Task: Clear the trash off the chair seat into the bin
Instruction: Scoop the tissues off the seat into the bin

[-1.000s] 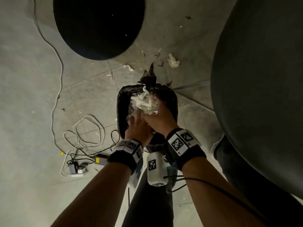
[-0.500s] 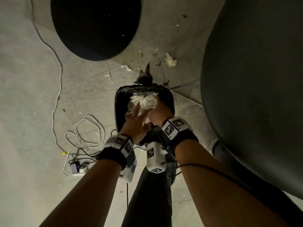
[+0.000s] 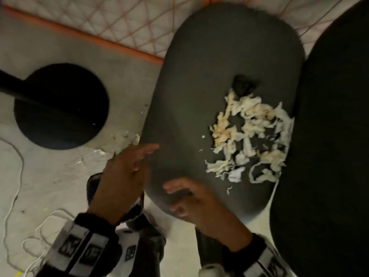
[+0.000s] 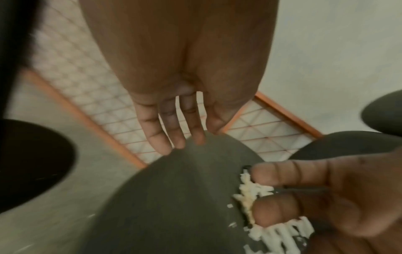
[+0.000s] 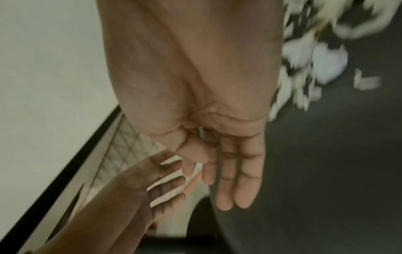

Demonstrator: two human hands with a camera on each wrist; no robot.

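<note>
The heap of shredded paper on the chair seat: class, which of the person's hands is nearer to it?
Right. The right hand hovers over the seat's near edge, just short of the shredded paper; the left hand is off the seat's left side, farther away.

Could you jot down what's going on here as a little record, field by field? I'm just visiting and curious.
Setting: a dark chair seat above a pale floor
Trash: shredded white paper piled on the right part of the seat, with one dark crumpled piece at its far end
Left hand: empty, fingers straight, at the seat's left edge
Right hand: empty, fingers relaxed, over the seat's near edge
Floor litter: small white scraps left of the seat
Bin: not identifiable
Job status: unfinished, paper remains on the seat
</note>
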